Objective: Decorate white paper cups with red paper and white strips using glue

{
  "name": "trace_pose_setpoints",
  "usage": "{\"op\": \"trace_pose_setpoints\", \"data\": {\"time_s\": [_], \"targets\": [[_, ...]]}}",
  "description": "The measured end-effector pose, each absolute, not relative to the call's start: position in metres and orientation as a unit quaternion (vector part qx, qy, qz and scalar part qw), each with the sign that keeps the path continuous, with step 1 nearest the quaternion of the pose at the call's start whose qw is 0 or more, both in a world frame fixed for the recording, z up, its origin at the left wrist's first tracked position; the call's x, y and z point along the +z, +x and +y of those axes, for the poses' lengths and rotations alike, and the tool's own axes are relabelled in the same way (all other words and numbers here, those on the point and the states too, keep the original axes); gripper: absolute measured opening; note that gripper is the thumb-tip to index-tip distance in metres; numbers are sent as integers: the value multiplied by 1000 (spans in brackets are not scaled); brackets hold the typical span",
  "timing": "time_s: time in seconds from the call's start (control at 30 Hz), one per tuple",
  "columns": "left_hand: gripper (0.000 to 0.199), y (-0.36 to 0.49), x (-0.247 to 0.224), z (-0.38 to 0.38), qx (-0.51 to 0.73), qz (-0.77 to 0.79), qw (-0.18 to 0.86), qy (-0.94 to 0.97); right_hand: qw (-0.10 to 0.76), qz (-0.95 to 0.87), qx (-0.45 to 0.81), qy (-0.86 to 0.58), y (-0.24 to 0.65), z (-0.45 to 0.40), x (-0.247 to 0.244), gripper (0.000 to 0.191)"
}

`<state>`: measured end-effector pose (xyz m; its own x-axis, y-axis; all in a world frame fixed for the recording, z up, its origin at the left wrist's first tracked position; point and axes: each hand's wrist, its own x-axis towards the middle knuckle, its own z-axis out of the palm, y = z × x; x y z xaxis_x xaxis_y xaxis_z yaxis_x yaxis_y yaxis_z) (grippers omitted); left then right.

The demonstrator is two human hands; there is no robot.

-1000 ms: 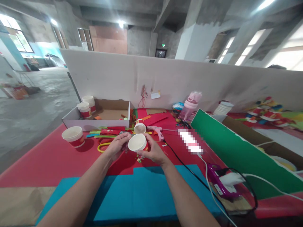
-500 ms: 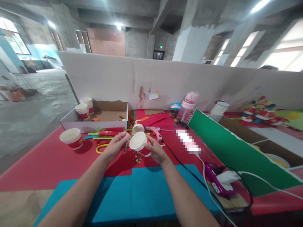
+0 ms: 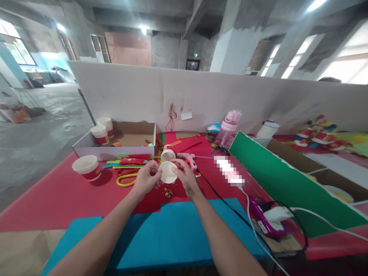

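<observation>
A white paper cup (image 3: pixel 168 174) is held between my two hands, its open mouth turned toward me. My left hand (image 3: pixel 147 177) pinches the cup's left side with thumb and fingers. On the other side, my right hand (image 3: pixel 185 177) grips the rim, its thumb at the opening. Just behind lies another cup (image 3: pixel 168 153) with a red band, tipped on its side. A pink glue gun (image 3: pixel 191 161) rests right behind my right hand. Small green and yellow scraps (image 3: pixel 167 192) are scattered on the red table below the cup.
At the left stand more cups (image 3: pixel 86 168) and an open cardboard box (image 3: pixel 115 153). Yellow-handled scissors (image 3: pixel 125 180) lie beside my left hand. A pink bottle (image 3: pixel 229 128), a purple power strip (image 3: pixel 266 220) with cables and a green-sided box (image 3: pixel 287 184) are at the right.
My left hand has moved right and taken hold of the cup. The cup has turned to face me more directly, and the white strip seen below it is no longer visible.
</observation>
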<state>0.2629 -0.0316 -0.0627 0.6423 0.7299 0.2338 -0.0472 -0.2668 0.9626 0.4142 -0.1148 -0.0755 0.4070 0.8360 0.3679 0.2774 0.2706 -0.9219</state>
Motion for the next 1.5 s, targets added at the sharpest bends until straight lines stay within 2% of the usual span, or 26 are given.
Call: {"op": "trace_pose_setpoints", "data": {"time_s": [0.13, 0.27, 0.33, 0.4, 0.53, 0.67, 0.8, 1.07, 1.2, 1.27, 1.37, 1.5], "targets": [[28, 264, -63, -30, 310, 210, 575, 727, 613, -497, 187, -585, 416, -113, -78, 26], [27, 260, -60, -26, 348, 196, 459, 794, 593, -531, 142, -588, 414, -115, -75, 24], [28, 259, -60, -26, 357, 190, 434, 805, 584, -551, 125, -582, 413, -116, -73, 23], [32, 259, -61, -28, 345, 190, 498, 772, 584, -559, 121, -576, 412, -117, -71, 23], [35, 262, -60, -36, 293, 171, 710, 617, 596, -553, 141, -565, 413, -116, -72, 24], [33, 263, -57, -39, 264, 147, 786, 540, 611, -534, 160, -562, 415, -116, -73, 26], [27, 260, -56, -32, 286, 138, 753, 576, 625, -505, 173, -570, 419, -117, -71, 27], [28, 254, -47, -26, 374, 163, 523, 749, 619, -504, 162, -580, 422, -118, -69, 24], [20, 256, -50, -25, 358, 155, 445, 806, 590, -545, 126, -582, 418, -118, -68, 19], [23, 255, -51, -24, 351, 149, 419, 824, 573, -559, 116, -588, 416, -119, -67, 19], [30, 251, -52, -20, 318, 149, 446, 823, 559, -570, 112, -592, 413, -121, -65, 18], [29, 247, -54, -17, 239, 132, 604, 749, 560, -575, 152, -577, 412, -122, -64, 18]]}}
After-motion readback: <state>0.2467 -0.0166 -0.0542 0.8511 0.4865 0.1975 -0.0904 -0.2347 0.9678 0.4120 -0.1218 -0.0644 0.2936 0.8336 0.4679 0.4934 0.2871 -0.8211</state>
